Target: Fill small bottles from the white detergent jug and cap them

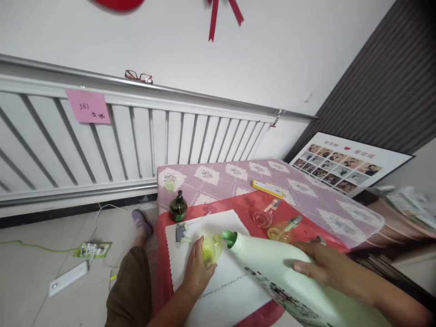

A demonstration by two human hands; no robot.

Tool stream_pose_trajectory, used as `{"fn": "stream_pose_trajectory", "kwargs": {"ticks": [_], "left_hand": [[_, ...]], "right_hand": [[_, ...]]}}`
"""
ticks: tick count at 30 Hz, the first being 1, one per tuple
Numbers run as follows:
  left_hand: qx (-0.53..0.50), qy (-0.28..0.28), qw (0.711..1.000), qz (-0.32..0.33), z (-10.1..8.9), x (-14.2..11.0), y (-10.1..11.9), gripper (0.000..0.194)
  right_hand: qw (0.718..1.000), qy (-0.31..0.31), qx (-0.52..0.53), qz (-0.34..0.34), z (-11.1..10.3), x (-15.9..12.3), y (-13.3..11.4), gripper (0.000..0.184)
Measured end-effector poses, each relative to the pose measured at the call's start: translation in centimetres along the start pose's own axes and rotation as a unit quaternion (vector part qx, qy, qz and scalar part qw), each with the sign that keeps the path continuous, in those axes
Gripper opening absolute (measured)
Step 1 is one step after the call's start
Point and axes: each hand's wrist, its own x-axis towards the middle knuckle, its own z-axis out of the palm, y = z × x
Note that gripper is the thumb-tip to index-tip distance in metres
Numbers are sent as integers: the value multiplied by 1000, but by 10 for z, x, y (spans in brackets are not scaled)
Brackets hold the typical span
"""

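Note:
My left hand (196, 272) is wrapped around a small see-through yellow-green bottle (210, 250) above a white zigzag-edged sheet (226, 220). My right hand (320, 263) grips a large pale-green jug (272, 259), which lies tilted with its green spout (230, 237) pointing left. The spout's tip is close to the small bottle's mouth; I cannot make out any liquid between them. A grey pump top (181, 233) rests on the sheet near my left hand. Beyond it stands a dark green pump bottle (178, 206).
On the red cloth (243, 202) are a clear pinkish bottle (262, 219), a yellow bottle (277, 230) and a long yellow-edged case (267, 188). Behind the table runs a white radiator (177, 136). A power strip (91, 249) and white device (69, 278) lie on the floor.

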Motion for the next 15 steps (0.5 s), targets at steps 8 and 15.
{"fn": "stream_pose_trajectory", "kwargs": {"ticks": [8,15], "left_hand": [[-6,-4,1000,-3,-1,-1,3,82],[-16,-16,1000,-17,-4,-1,5,83]], "right_hand": [[1000,2,-1,8,-4,3,-14,48],[1000,14,-22,14,-3,9,-21,49]]}}
